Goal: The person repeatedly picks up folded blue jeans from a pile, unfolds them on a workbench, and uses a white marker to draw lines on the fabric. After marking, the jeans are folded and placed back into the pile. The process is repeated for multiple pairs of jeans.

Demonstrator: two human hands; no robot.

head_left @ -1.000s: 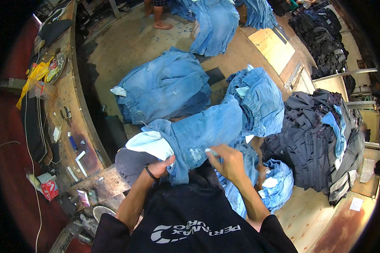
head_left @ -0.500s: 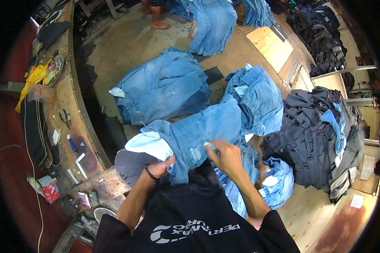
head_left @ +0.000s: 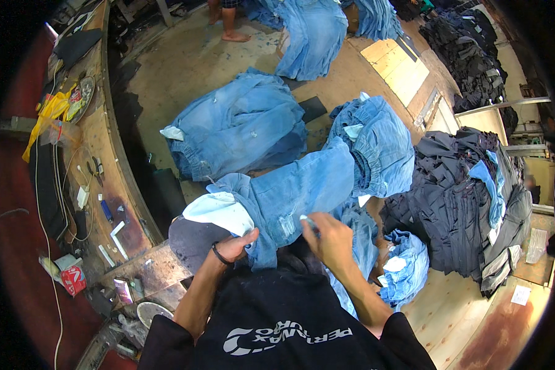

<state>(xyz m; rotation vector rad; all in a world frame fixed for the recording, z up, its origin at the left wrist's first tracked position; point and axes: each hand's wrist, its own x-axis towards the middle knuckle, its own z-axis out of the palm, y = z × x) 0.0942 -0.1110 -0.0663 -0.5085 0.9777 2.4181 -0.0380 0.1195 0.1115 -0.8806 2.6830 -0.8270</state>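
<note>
A pair of blue denim pants (head_left: 308,176) lies stretched across in front of me, its white pocket lining (head_left: 219,213) turned out at the left end. My left hand (head_left: 235,246) grips the denim just below that lining, thumb on top. Close to a pale, frayed patch (head_left: 286,223) on the cloth is my right hand (head_left: 330,239), its fingers pinched round a small whitish piece (head_left: 306,219) whose kind I cannot make out. A rounded dark grey pad (head_left: 194,243) shows under the garment's left end.
Blue denim piles (head_left: 237,123) lie beyond, with folded elastic-waist pants (head_left: 376,148) at right. Dark garments (head_left: 456,197) are heaped farther right. A curved wooden bench (head_left: 114,185) on the left carries scissors (head_left: 96,169), cords and small items. A person's bare leg (head_left: 230,24) stands far off.
My right hand has shifted slightly down and right, a little off the frayed patch. My left hand and the denim stay almost where they were.
</note>
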